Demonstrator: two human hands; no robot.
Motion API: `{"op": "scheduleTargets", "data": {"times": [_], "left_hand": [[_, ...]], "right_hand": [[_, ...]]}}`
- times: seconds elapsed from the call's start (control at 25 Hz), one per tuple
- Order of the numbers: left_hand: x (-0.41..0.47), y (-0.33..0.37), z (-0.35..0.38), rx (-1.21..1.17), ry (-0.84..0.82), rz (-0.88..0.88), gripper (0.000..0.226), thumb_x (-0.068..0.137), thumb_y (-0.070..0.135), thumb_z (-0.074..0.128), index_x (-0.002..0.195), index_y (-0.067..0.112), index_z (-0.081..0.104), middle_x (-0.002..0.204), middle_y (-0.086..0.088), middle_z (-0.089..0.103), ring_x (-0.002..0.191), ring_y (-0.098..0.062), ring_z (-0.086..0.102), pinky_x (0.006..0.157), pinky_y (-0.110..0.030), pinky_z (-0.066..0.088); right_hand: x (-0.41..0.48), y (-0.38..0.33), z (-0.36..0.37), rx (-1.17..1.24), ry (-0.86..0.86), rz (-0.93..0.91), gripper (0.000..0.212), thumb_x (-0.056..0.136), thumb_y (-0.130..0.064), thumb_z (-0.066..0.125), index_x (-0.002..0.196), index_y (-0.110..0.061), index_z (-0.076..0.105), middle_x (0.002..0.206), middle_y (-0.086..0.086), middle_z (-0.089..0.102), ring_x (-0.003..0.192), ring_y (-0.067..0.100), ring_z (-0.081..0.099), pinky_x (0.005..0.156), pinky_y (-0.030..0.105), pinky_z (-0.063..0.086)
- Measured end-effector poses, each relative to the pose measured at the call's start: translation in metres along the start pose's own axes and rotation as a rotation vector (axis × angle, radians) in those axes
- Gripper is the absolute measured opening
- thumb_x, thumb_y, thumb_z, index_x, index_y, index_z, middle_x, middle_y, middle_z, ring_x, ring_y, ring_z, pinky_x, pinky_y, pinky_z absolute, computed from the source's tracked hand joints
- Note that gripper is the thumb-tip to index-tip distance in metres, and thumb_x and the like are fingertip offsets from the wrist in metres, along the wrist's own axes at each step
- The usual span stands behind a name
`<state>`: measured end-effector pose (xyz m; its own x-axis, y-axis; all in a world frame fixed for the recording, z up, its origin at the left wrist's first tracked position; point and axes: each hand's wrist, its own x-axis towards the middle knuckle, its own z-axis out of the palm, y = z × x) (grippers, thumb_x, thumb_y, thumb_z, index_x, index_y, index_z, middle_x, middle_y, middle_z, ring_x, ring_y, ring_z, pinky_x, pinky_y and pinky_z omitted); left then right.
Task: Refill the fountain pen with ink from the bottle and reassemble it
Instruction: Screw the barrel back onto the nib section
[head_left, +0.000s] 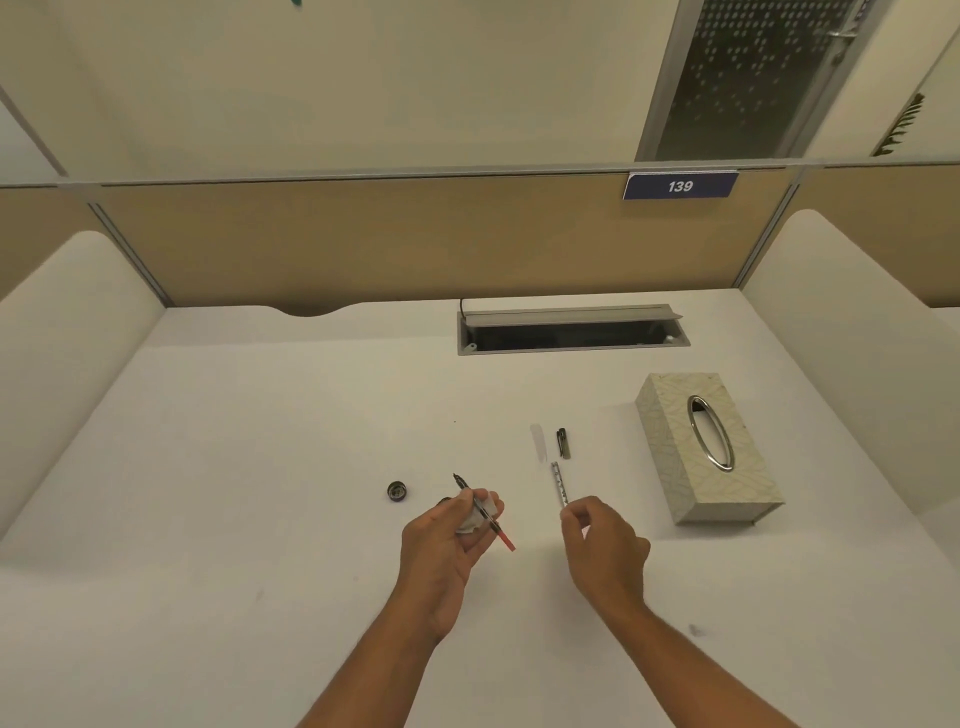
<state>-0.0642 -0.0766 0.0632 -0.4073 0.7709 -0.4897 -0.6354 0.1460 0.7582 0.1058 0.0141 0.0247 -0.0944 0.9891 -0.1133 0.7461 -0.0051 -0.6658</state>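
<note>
Plainly, the left hand (452, 525) is closed around the pen's nib section (482, 513). The nib points away, and the red ink tube sticks out toward the right hand. A crumpled white tissue (469, 526) is bunched in the same fingers. The right hand (602, 545) has thumb and forefinger curled close together at the near end of the patterned barrel (558, 483), which lies on the white desk (260, 467); whether they pinch it I cannot tell. One dark cap (562, 442) with a clip lies just beyond the barrel, one small dark round piece (397, 491) sits left of the left hand, and one tissue box (706, 447) stands to the right. A blue plate (680, 186) on the partition reads "139".
</note>
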Motion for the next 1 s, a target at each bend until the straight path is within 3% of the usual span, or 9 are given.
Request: {"op": "scheduleTargets", "data": {"times": [0.16, 0.32, 0.6, 0.76, 0.92, 1.0], "left_hand": [[0.003, 0.003, 0.001, 0.007, 0.005, -0.018, 0.035, 0.110, 0.020, 0.058, 0.095, 0.006, 0.086, 0.119, -0.019, 0.082, 0.116, -0.031, 0.079, 0.089, -0.035, 0.065], [0.005, 0.008, 0.002, 0.005, 0.007, -0.021, 0.033, 0.110, 0.022, 0.059, 0.095, 0.009, 0.086, 0.123, -0.020, 0.080, 0.118, -0.029, 0.078, 0.090, -0.034, 0.064], [0.005, 0.010, 0.000, 0.017, 0.004, -0.012, 0.031, 0.109, 0.023, 0.061, 0.099, 0.008, 0.086, 0.128, -0.022, 0.078, 0.119, -0.028, 0.078, 0.094, -0.035, 0.063], [0.006, 0.011, -0.001, 0.036, 0.006, 0.006, 0.031, 0.108, 0.024, 0.062, 0.101, 0.007, 0.086, 0.127, -0.022, 0.079, 0.119, -0.028, 0.078, 0.100, -0.039, 0.059], [0.008, 0.014, 0.000, -0.002, 0.004, 0.009, 0.031, 0.109, 0.023, 0.060, 0.101, 0.009, 0.087, 0.125, -0.019, 0.080, 0.119, -0.028, 0.078, 0.096, -0.037, 0.060], [0.011, 0.016, 0.001, -0.032, 0.014, 0.010, 0.032, 0.109, 0.023, 0.060, 0.101, 0.010, 0.087, 0.123, -0.017, 0.082, 0.118, -0.029, 0.078, 0.094, -0.037, 0.061]], "right_hand": [[0.032, 0.015, 0.017, -0.138, -0.020, 0.066, 0.009, 0.099, -0.030, 0.057, 0.097, -0.028, 0.066, 0.098, -0.007, 0.069, 0.096, 0.021, 0.066, 0.083, 0.037, 0.028], [0.056, 0.018, 0.029, -0.276, -0.056, 0.084, 0.022, 0.099, -0.037, 0.054, 0.112, -0.025, 0.067, 0.111, -0.003, 0.068, 0.105, 0.024, 0.064, 0.089, 0.041, 0.035], [0.064, 0.014, 0.041, -0.375, -0.033, 0.013, 0.029, 0.095, -0.047, 0.061, 0.108, -0.021, 0.062, 0.105, 0.002, 0.067, 0.100, 0.028, 0.063, 0.087, 0.042, 0.044], [0.066, 0.013, 0.043, -0.381, -0.048, 0.016, 0.017, 0.099, -0.037, 0.058, 0.103, -0.021, 0.062, 0.105, 0.001, 0.066, 0.099, 0.027, 0.062, 0.087, 0.042, 0.045], [0.058, 0.004, 0.037, -0.073, -0.048, 0.053, 0.010, 0.100, -0.026, 0.061, 0.097, -0.018, 0.066, 0.102, 0.003, 0.067, 0.092, 0.025, 0.064, 0.087, 0.041, 0.048], [0.041, -0.006, 0.030, 0.139, -0.031, -0.022, 0.005, 0.098, -0.023, 0.065, 0.095, -0.019, 0.065, 0.096, 0.001, 0.070, 0.083, 0.020, 0.064, 0.076, 0.034, 0.052]]}}
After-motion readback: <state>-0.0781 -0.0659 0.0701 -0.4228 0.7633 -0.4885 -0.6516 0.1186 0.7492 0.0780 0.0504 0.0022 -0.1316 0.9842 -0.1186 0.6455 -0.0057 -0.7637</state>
